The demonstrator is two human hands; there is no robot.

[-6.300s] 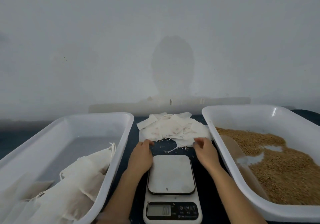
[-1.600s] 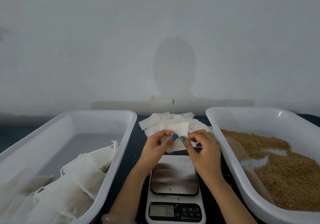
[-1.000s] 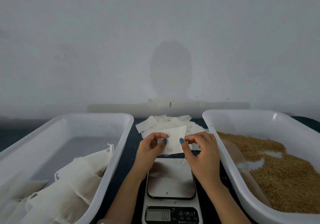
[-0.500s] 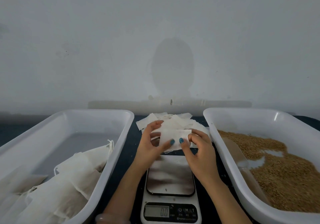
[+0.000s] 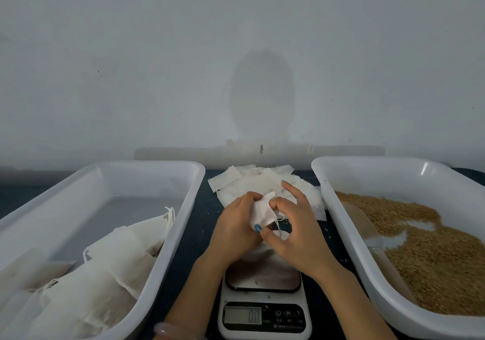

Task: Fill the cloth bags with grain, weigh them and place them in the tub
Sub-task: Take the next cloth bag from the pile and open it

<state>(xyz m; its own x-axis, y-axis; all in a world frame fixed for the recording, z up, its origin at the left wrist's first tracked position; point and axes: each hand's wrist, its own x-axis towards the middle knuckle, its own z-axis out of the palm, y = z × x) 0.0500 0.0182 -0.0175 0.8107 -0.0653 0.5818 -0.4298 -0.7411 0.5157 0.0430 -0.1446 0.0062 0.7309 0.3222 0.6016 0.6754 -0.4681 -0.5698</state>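
Bunched now instead of flat, the cloth bag sits above the scale, pinched by left hand and right hand fingers (mouth likely being opened); filling comes next.

One scale stands on the surface. There are two white tubs: the left tub left of the scale and the right tub right of it. Two hands, the left hand and the right hand, hold one cloth bag above the scale. Behind the scale lies one pile of empty bags, and the left tub has several filled bags; their exact numbers I cannot tell.
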